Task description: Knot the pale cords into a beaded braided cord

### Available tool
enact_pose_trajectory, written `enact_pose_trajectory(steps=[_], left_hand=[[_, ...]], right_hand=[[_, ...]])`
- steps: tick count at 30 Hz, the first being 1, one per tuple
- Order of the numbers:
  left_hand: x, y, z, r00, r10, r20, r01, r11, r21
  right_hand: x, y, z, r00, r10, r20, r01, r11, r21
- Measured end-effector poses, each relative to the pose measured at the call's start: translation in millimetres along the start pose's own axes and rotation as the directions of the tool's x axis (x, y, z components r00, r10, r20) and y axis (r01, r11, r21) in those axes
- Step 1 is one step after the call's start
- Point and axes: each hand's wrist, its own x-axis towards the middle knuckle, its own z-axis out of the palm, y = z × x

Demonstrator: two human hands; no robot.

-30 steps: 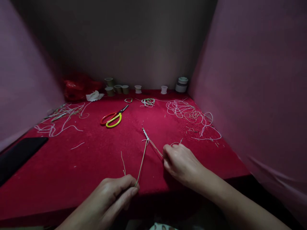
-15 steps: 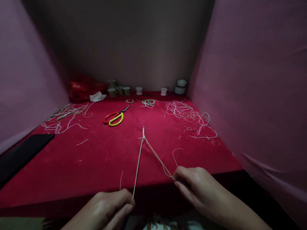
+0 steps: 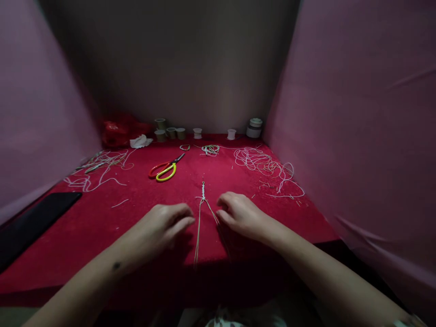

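Left hand (image 3: 168,225): half open, nothing seen in it, beside cords (image 3: 199,218) | right hand (image 3: 241,215): curled near cords, cannot tell if gripping | braid (image 3: 203,190): on desk (image 3: 85,236), beyond hands | judged step: fingers approaching cords; any grip calls for fine pinch

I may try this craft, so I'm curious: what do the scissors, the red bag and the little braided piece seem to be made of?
Scissors: blades likely metal, dark with a faint sheen; smooth, evenly coloured red and yellow handles suggest plastic.
Red bag: probably thin plastic, glossy and crumpled.
Braided piece: pale cord, matt-looking, with loose strands; cotton or synthetic, I can't tell.
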Motion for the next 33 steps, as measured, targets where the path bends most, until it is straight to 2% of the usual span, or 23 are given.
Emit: enact_pose_trajectory(steps=[3,5,10,13,15,17,18,19,21,23,24,25,27,30,33], left_hand=[[38.8,-1.6,2.6,0.996,-0.084,-0.014,0.085,0.978,0.189],[52.0,-4.7,9.4,0.995,-0.096,-0.009,0.095,0.966,0.239],[58.6,-8.0,25.0,0.993,-0.109,-0.052,0.119,0.946,0.302],[59.8,-8.4,25.5,0.991,-0.125,-0.052,0.134,0.960,0.246],[60.4,-8.1,22.9,0.990,-0.142,-0.022,0.143,0.978,0.152],[60.2,-7.0,19.9,0.986,-0.165,0.013,0.165,0.986,0.035],[59.7,-6.4,18.7,0.984,-0.178,0.027,0.178,0.984,-0.012],[59.2,-5.9,17.8,0.980,-0.194,0.045,0.197,0.978,-0.070],[58.3,-6.2,17.1,0.968,-0.227,0.106,0.247,0.935,-0.255],[57.7,-8.4,18.0,0.953,-0.241,0.184,0.301,0.820,-0.486],[57.6,-10.1,19.1,0.946,-0.239,0.218,0.323,0.745,-0.584],[57.5,-12.0,20.4,0.941,-0.235,0.243,0.338,0.681,-0.650],[57.6,-15.3,23.4,0.939,-0.219,0.265,0.343,0.619,-0.707],[58.0,-16.3,26.6,0.942,-0.190,0.278,0.335,0.596,-0.729],[59.2,-12.6,26.8,0.932,-0.196,0.305,0.360,0.611,-0.706]], right_hand=[[31.9,-8.7,13.2,0.993,0.121,-0.015,-0.122,0.978,-0.169],[41.1,-16.1,18.6,0.991,0.129,0.034,-0.119,0.968,-0.219],[45.2,-19.2,23.7,0.990,0.109,0.092,-0.087,0.972,-0.218],[46.3,-12.2,20.1,0.989,0.129,0.068,-0.111,0.969,-0.219],[47.3,-7.1,15.9,0.991,0.131,0.034,-0.125,0.982,-0.142],[48.0,-2.0,12.5,0.984,0.163,0.064,-0.169,0.981,0.095],[48.1,0.8,11.6,0.976,0.183,0.118,-0.209,0.941,0.265],[47.9,3.6,11.4,0.963,0.192,0.187,-0.257,0.862,0.437],[46.4,9.5,12.5,0.939,0.171,0.298,-0.335,0.641,0.690],[43.1,14.3,14.2,0.937,0.146,0.317,-0.348,0.455,0.820],[40.9,15.9,14.8,0.938,0.148,0.315,-0.348,0.396,0.850],[38.4,16.8,15.1,0.936,0.154,0.316,-0.351,0.357,0.866],[32.8,17.0,14.7,0.933,0.173,0.316,-0.357,0.321,0.877],[24.5,15.6,13.9,0.930,0.197,0.311,-0.359,0.301,0.883],[18.4,15.9,14.1,0.928,0.172,0.330,-0.366,0.256,0.895]])
